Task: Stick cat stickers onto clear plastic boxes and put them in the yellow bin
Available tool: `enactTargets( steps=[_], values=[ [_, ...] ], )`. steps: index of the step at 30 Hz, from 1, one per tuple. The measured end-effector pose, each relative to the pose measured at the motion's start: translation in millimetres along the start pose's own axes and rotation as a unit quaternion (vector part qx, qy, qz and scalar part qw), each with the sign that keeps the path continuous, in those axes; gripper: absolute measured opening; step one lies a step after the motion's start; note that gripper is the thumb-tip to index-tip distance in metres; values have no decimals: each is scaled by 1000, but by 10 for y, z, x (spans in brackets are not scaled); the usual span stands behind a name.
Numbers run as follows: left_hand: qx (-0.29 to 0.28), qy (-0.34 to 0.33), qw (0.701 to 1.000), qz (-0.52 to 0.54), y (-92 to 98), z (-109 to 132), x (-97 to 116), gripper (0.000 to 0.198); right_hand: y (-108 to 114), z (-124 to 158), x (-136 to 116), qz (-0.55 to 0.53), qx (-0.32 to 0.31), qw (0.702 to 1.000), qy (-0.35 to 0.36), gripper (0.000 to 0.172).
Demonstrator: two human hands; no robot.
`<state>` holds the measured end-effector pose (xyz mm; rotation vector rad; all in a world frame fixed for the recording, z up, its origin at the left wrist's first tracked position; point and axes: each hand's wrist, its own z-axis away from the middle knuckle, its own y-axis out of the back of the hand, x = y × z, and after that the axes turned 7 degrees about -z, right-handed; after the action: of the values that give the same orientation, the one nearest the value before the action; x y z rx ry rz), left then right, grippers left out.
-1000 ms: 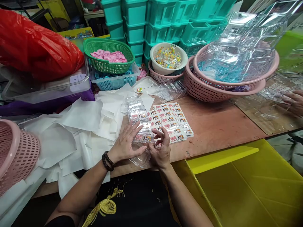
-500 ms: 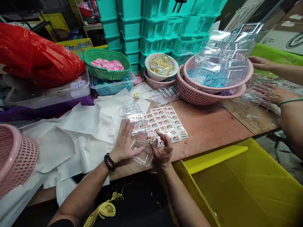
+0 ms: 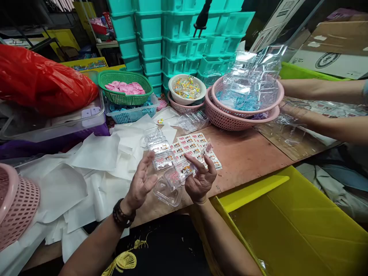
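My left hand (image 3: 140,183) is raised with its fingers apart and holds nothing, left of an open clear plastic box (image 3: 168,191). The box's lid (image 3: 179,174), with a cat picture and pink print, is tilted up beside my right hand (image 3: 201,177). A small see-through sticker (image 3: 208,147) with pink print is at the fingertips of my right hand; its other fingers are spread. Behind lie cat sticker sheets (image 3: 198,142) and a row of clear boxes (image 3: 159,147).
White paper sheets (image 3: 97,153) cover the left. Behind stand a green basket (image 3: 125,99), a white bowl (image 3: 186,100), pink baskets (image 3: 235,122) and teal bins (image 3: 178,50). Another person's arms (image 3: 322,90) reach in from the right. A yellow box (image 3: 287,226) stands below the table edge.
My left hand has lifted away from the box, moving left. The printed lid is now tilted up. The small sticker has risen with my right hand. The other person's arms reach farther in.
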<state>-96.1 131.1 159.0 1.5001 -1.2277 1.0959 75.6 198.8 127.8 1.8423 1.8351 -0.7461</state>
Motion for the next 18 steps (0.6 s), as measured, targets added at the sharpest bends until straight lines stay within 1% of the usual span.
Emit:
enactTargets(
  steps=[1,2,3,4,5,6,7,8,9,12,14,15,18],
  values=[
    [-57,59,993,82,13,-28,92,69,-46,-24,-90,-32,-27,999,-18,65],
    [-117,120,974,155,18,-51,167,68,-91,-43,-174,-59,-55,996,-36,66],
    [-170,174,946,213,17,-65,221,68,-130,-61,-249,-79,-85,992,-56,66],
    [-206,215,919,258,10,-70,254,70,-160,-82,-312,-94,-116,986,-73,66],
    [-227,241,897,293,0,-66,266,71,-178,-108,-365,-104,-148,980,-88,66],
    [-231,255,883,319,-10,-54,261,72,-184,-141,-409,-107,-179,973,-100,65],
    [-222,259,878,336,-18,-35,244,71,-177,-179,-446,-105,-202,967,-116,65],
    [-205,258,879,345,-22,-14,220,70,-161,-219,-479,-101,-214,962,-134,66],
    [-180,253,885,346,-23,7,194,69,-139,-258,-510,-99,-213,959,-156,65],
    [-85,208,926,304,-21,48,139,70,-90,-331,-595,-104,-156,947,-262,59],
    [-36,159,952,261,-29,52,124,73,-100,-343,-639,-113,-120,929,-331,55],
    [-17,137,961,238,-37,52,120,75,-117,-344,-655,-118,-107,920,-358,56],
    [24,92,980,175,-61,61,102,77,-184,-358,-676,-142,-80,904,-396,63]
  ],
)
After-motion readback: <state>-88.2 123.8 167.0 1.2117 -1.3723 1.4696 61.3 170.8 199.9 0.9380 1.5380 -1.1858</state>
